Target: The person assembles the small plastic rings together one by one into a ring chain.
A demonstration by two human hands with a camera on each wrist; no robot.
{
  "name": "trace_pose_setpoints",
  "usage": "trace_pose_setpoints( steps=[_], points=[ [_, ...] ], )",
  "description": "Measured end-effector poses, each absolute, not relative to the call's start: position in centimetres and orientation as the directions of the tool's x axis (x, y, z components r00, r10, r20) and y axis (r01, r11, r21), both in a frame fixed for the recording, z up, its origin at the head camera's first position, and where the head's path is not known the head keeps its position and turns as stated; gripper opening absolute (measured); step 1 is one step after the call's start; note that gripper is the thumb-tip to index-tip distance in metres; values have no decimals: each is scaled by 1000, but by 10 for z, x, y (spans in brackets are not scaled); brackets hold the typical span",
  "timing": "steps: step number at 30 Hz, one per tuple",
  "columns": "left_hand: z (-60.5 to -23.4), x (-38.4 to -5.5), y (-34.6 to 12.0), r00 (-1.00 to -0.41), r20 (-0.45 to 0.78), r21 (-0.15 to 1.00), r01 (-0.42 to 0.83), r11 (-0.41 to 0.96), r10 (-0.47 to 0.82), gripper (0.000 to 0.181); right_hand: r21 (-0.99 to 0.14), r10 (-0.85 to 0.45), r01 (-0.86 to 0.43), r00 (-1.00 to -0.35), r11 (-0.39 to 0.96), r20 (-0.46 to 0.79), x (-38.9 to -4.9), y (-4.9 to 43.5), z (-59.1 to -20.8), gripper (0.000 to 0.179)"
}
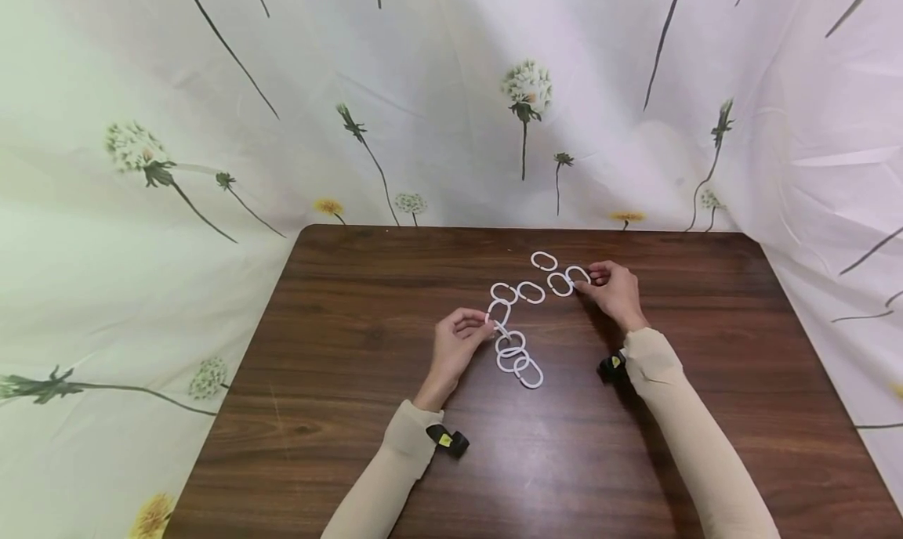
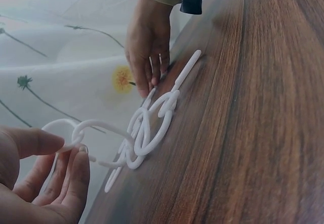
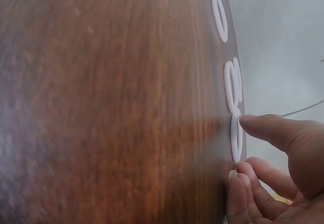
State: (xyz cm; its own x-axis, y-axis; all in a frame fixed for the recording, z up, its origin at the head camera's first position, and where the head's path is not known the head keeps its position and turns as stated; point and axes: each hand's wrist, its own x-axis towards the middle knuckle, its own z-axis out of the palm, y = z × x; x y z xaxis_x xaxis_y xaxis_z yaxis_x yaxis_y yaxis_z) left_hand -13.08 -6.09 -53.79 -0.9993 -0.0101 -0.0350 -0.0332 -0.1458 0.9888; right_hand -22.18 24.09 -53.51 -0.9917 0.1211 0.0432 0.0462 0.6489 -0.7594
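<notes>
Several white oval plastic links, some with a small gap in the ring, lie on the brown table. My left hand (image 1: 457, 343) pinches one link (image 2: 56, 122) between thumb and fingers, raised off the table. From it a chain of joined links (image 2: 144, 128) trails down onto the tabletop. Farther back, my right hand (image 1: 615, 292) has thumb and fingers at opposite ends of another link (image 3: 234, 138), which lies flat. That link touches or overlaps a neighbouring link (image 1: 549, 285); whether they are joined I cannot tell.
A separate link (image 1: 542, 253) lies near the table's back edge. Two more links (image 1: 531, 283) lie between the hands, beyond the chain. The dark wood-grain table (image 1: 339, 327) ends at a white curtain (image 1: 437, 132) printed with dandelions.
</notes>
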Motion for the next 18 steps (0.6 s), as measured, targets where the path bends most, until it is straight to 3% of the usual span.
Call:
trace_pose_setpoints(
  steps=[18],
  points=[
    [-536, -133, -63, -999, -45, 991, -43, -128, -10, 26, -714, 106, 93, -994, 694, -27, -227, 241, -530, 42]
  ],
)
